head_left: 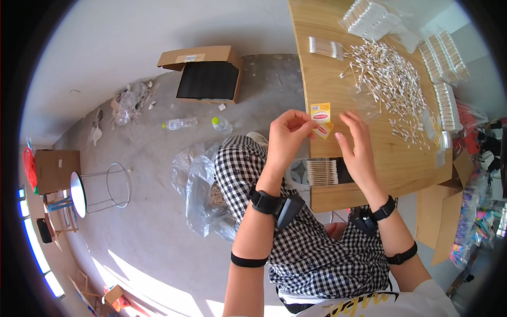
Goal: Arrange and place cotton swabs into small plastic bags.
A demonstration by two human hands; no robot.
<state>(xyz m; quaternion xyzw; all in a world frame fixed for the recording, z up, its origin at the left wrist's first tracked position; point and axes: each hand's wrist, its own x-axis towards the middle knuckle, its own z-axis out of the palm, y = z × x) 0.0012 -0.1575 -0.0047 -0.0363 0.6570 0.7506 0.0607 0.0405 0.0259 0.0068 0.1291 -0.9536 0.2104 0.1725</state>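
My left hand (289, 134) is closed in a pinch at the table's left edge, holding a small yellow and white printed card (320, 112) with red ovals. A lower yellow piece sits by the fingertips; whether it is a fold or a second card I cannot tell. To the right of the card, my right hand (359, 145) hovers with its fingers apart and nothing in it. Below the hands, a neat row of cotton swabs (322, 173) lies at the table edge beside a dark strip. A large loose pile of cotton swabs (391, 74) spreads beyond my right hand.
On the wooden table (327, 79), a small swab bundle (326, 47) and stacked swab packs (442, 57) stand around the pile. A clear plastic bag (203, 195) rests by my leg. Plastic bottles (180, 123), an opened cardboard box (206, 79) and a stool (78, 194) are on the floor.
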